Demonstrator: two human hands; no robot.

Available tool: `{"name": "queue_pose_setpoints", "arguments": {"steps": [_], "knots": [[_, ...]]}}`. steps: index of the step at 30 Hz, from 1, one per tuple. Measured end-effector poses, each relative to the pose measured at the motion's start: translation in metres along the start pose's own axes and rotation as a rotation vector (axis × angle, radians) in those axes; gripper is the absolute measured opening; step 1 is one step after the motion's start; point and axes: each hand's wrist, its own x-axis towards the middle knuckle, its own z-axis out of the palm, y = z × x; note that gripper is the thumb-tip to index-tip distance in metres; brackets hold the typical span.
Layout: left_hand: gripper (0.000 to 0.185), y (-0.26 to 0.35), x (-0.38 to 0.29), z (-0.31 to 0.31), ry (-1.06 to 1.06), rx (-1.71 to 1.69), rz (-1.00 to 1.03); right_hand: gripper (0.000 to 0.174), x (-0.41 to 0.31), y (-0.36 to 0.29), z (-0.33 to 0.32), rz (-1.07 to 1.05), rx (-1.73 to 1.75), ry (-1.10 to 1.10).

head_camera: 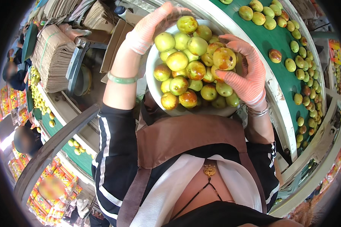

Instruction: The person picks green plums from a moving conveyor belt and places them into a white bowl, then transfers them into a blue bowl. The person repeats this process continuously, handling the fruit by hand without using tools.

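A white bowl (152, 75) heaped with green and red-brown jujubes (197, 45) sits in front of my brown apron. My right hand (248, 69), in an orange striped glove, curls over the bowl's right side. Its thumb and fingers close around a large reddish jujube (224, 58) on top of the heap. At the far left rim is my left hand (152, 27), gloved alike. Its fingers reach past the rim beside a mottled jujube (187, 24); they are blurred and partly hidden, so its grip on the bowl or fruit is unclear.
Beyond a pale metal edge (261, 54) on the right runs a green conveyor belt (275, 71) carrying many jujubes. Left stand a bundle of folded cardboard (52, 58), an open carton (116, 46) and a grey metal bar (56, 142). Other people (25, 139) are at the far left.
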Motion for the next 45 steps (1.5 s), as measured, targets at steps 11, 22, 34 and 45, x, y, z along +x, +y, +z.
{"name": "queue_pose_setpoints", "arguments": {"steps": [11,22,34,45], "knots": [[0.079,0.029,-0.038,0.086,-0.136,0.232,0.434,0.054,0.039,-0.048,-0.009,-0.501,-0.659,0.038],[0.056,-0.085,-0.107,-0.133,0.980,0.455,0.082,0.035,0.091,0.030,-0.144,0.091,-0.711,0.335],[0.045,0.065,0.128,0.075,0.009,1.372,0.635,0.048,0.110,0.096,-0.245,0.289,-1.205,-0.009],[0.057,0.042,0.271,0.107,-0.131,1.664,-0.041,0.041,-0.070,0.037,-0.254,0.251,-0.518,0.549]]}}
